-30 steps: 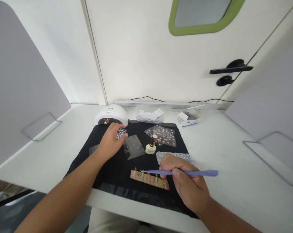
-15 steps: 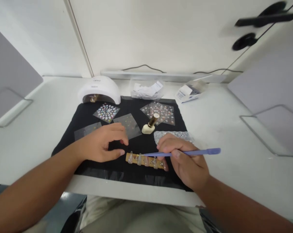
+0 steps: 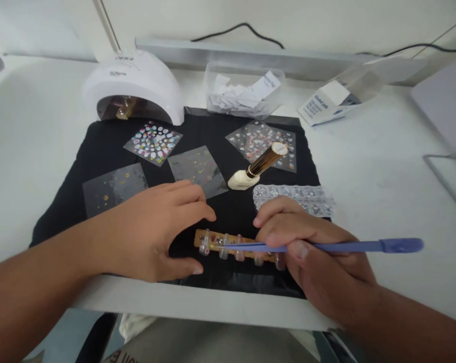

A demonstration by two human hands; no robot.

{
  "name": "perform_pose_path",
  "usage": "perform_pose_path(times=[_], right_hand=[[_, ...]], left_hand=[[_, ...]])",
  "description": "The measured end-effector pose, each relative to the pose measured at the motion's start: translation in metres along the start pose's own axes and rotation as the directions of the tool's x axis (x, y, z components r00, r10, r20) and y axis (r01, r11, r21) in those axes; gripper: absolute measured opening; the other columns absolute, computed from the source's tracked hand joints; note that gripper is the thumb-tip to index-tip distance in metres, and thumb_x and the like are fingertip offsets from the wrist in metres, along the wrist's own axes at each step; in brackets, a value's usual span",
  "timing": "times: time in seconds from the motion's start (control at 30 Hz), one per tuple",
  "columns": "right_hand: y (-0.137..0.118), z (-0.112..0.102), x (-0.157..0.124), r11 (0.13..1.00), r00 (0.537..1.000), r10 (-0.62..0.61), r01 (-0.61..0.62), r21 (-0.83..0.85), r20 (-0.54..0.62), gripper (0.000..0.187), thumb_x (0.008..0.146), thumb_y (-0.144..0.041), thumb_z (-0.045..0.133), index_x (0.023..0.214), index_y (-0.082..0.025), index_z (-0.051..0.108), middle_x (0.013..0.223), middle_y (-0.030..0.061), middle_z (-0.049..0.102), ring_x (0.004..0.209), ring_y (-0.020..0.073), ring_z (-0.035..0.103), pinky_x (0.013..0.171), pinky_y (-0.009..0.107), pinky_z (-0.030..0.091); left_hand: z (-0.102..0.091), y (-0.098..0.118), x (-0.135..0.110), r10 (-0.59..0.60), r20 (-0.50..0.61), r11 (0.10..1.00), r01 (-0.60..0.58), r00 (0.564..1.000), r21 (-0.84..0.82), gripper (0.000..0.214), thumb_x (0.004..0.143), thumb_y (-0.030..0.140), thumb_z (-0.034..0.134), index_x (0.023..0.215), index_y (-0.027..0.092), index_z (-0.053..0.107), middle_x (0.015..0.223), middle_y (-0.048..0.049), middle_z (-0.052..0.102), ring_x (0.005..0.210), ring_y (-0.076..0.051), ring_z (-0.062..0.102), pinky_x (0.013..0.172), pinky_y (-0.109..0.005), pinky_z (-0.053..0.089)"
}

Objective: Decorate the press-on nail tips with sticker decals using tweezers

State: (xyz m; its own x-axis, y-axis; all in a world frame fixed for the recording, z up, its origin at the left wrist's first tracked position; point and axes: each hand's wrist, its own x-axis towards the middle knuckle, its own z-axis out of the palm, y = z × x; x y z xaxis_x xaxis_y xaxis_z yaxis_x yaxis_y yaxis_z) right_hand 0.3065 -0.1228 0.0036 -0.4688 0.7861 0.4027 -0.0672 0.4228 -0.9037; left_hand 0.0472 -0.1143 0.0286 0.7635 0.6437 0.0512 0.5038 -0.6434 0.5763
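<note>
My right hand (image 3: 318,257) grips a blue tool (image 3: 348,246) like a pen, its thin tip lying over a wooden strip (image 3: 228,242) that carries several clear nail tips. My left hand (image 3: 155,229) rests on the black mat (image 3: 99,151) just left of the strip, fingers apart and holding nothing; thumb and forefinger bracket the strip's left end. A cream bottle with a gold cap (image 3: 256,169) stands behind the strip. A tray of rhinestones (image 3: 307,196) lies behind my right hand.
Several sticker sheets lie on the mat: a colourful sheet (image 3: 153,141), a pale sheet (image 3: 197,169), another (image 3: 112,185) and a further sheet (image 3: 263,138). A white nail lamp (image 3: 131,83), a clear tub of paper slips (image 3: 245,93) and a small box (image 3: 326,103) stand behind.
My left hand has come back from the colourful sticker sheet to the strip's left end. The view has tilted down and closer. My right hand keeps the blue tool over the strip.
</note>
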Motion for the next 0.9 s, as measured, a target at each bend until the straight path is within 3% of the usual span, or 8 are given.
perform_pose_path(times=[0.5,0.9], right_hand=[[-0.0039,0.0027,-0.0020,0.992,0.992,0.126,-0.125,0.011,-0.016,0.023,0.100,-0.026,0.052,0.102,-0.028,0.075,0.080,0.0032,0.076,0.081,0.0227,0.059,0.075,0.040,0.046],[-0.0042,0.0063,-0.0020,0.990,0.989,0.141,-0.140,0.028,-0.046,0.023,0.099,-0.025,0.054,0.101,-0.027,0.076,0.078,0.0039,0.075,0.078,0.0221,0.058,0.075,0.041,0.048]], left_hand=[[0.0013,-0.0035,0.0029,0.029,-0.016,1.000,-0.029,0.999,-0.007,0.011,0.086,0.022,0.067,0.095,0.016,0.065,0.092,-0.0039,0.057,0.079,-0.018,0.051,0.068,-0.032,0.038],[0.0029,-0.0035,0.0022,0.037,-0.032,0.999,-0.037,0.999,-0.001,0.008,0.086,0.022,0.068,0.091,0.017,0.065,0.090,-0.0032,0.056,0.078,-0.018,0.050,0.068,-0.032,0.037]])
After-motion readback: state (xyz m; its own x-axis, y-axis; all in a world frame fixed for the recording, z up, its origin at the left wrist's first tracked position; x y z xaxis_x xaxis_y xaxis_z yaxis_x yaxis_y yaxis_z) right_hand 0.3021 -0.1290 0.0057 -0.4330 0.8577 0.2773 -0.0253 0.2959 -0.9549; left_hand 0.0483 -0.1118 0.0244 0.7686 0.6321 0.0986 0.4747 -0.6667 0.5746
